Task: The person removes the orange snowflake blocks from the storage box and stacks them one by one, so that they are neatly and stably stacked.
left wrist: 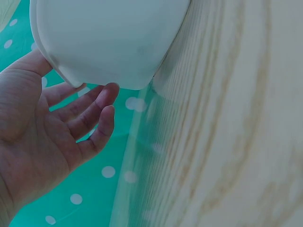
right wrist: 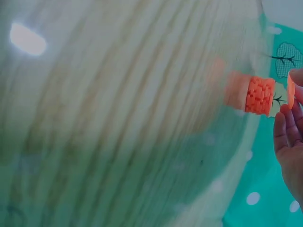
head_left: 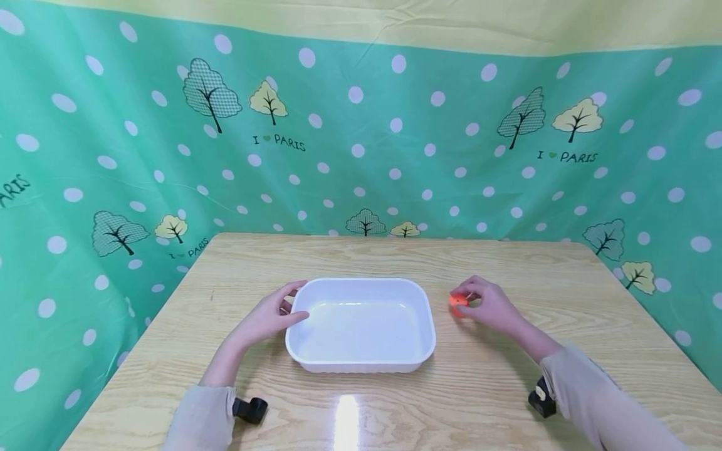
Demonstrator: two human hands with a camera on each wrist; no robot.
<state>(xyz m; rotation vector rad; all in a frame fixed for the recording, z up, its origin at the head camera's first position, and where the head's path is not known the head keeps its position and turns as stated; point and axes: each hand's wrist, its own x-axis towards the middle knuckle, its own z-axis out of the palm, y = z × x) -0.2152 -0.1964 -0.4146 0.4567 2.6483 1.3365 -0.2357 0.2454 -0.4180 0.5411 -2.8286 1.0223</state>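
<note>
A white rectangular plastic tub stands on the table. My left hand holds its left end, thumb over the rim and fingers on the outer side. In the left wrist view, the fingers of the left hand curve along the tub's outer wall. Right of the tub, my right hand pinches a thin orange piece between thumb and fingers. Just below it, an orange cup-like piece with a brick-pattern wall stands on the table, a gap showing between the two.
The wood-grain table is glossy and reflects light near its front. A green dotted curtain with printed trees hangs behind it and along both sides. Black wrist mounts sit at both sleeves.
</note>
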